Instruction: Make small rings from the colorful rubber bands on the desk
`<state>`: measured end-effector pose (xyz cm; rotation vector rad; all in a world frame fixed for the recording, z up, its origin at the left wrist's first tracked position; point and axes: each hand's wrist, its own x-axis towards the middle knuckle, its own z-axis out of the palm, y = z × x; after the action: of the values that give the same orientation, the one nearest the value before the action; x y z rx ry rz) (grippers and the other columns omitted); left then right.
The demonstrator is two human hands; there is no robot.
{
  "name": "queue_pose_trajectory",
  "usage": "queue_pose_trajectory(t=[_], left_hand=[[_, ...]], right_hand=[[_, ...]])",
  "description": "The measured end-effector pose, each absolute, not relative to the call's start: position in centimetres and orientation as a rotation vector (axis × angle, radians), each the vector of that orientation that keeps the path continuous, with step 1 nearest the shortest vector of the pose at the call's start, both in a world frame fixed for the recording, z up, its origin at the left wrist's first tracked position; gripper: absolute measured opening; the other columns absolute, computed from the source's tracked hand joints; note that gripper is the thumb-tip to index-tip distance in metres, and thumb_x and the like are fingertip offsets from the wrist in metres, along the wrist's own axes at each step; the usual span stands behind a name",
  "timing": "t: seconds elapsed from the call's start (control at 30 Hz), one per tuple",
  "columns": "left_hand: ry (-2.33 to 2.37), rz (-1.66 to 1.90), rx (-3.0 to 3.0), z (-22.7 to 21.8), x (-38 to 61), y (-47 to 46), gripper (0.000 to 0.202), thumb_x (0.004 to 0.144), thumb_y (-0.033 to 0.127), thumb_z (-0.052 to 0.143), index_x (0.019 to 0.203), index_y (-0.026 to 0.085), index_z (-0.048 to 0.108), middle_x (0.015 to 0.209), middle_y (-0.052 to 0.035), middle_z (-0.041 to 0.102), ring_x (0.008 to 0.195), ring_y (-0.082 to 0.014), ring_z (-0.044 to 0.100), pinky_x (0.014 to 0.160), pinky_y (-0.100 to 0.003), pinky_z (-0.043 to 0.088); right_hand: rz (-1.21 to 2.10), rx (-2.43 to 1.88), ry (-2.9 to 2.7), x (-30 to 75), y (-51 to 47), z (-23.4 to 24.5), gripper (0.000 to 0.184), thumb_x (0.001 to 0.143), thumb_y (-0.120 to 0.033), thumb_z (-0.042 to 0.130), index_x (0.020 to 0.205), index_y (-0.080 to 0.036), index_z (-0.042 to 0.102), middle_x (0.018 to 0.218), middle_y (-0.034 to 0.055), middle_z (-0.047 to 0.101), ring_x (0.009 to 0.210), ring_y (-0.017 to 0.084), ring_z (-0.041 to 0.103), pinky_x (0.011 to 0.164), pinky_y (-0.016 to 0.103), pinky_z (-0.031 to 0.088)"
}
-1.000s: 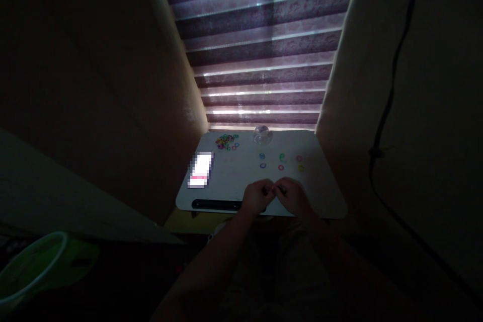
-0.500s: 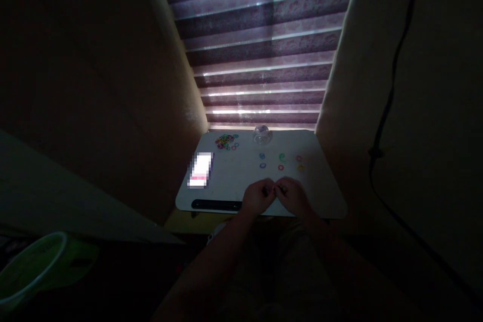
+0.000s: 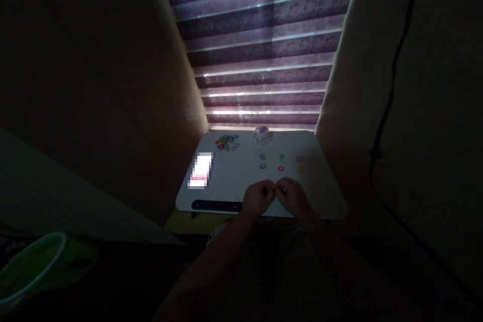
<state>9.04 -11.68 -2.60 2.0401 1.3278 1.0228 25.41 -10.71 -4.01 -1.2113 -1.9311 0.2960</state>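
My left hand and my right hand meet over the near edge of the white table, fingertips pinched together. Whatever they hold between them is too small and dark to make out. Just beyond the hands lie small coloured bands in two rows: a blue one, a purple one, a green one, a red one, a pink one and a yellow one. Farther left is a pile of mixed coloured bands.
A clear round container stands at the table's back edge, before a pleated blind. A phone with a lit screen lies at the left, above a black slot strip. A green tub sits at lower left.
Both hands stay pinched together in nearly the same place, with only slight finger movement. The bands on the table look unchanged.
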Motion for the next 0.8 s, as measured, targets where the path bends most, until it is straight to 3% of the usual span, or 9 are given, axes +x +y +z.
queue_pose_trajectory(t=[0.8], left_hand=[[1.323,1.003,2.027,-2.6,9.08,-11.69,0.019,0.086,0.029,0.056,0.09,0.02,0.072,0.078,0.0022,0.071,0.067,-0.0104,0.059,0.066,-0.02,0.044]], right_hand=[[0.293,-1.215,-1.929,25.41,-10.75,-4.04,0.013,0.085,-0.023,0.056,0.073,-0.02,0.06,0.072,0.0029,0.06,0.066,0.016,0.053,0.062,0.027,0.037]])
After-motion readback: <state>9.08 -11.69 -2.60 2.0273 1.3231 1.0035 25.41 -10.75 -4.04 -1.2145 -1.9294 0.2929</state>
